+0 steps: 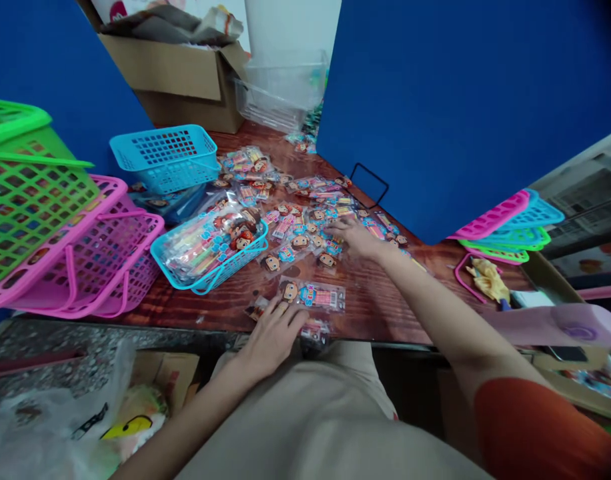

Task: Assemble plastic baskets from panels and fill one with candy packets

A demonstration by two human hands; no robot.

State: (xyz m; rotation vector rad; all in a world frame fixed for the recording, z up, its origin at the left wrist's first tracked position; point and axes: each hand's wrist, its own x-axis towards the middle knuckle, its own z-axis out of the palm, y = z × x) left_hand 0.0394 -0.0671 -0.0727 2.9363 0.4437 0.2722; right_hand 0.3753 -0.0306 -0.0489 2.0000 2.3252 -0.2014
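Observation:
My left hand (274,335) rests at the table's front edge, fingers stretched over a few small clear packets that it partly covers. Just beyond its fingertips lies a single packet (313,295) with a cartoon head, blue lettering and pink sticks inside. My right hand (354,237) reaches into the loose spread of similar packets (300,241), its fingers apart and touching them; I see nothing lifted in it. Left of the spread, a small blue basket (225,270) is filled with such packets, all lying the same way.
Another blue basket (168,160) stands behind at the left, beside stacked green (40,193) and pink baskets (98,267). An open cardboard box (170,73) and a clear plastic bin (283,93) are at the back. A blue panel (435,113) borders the table's right side.

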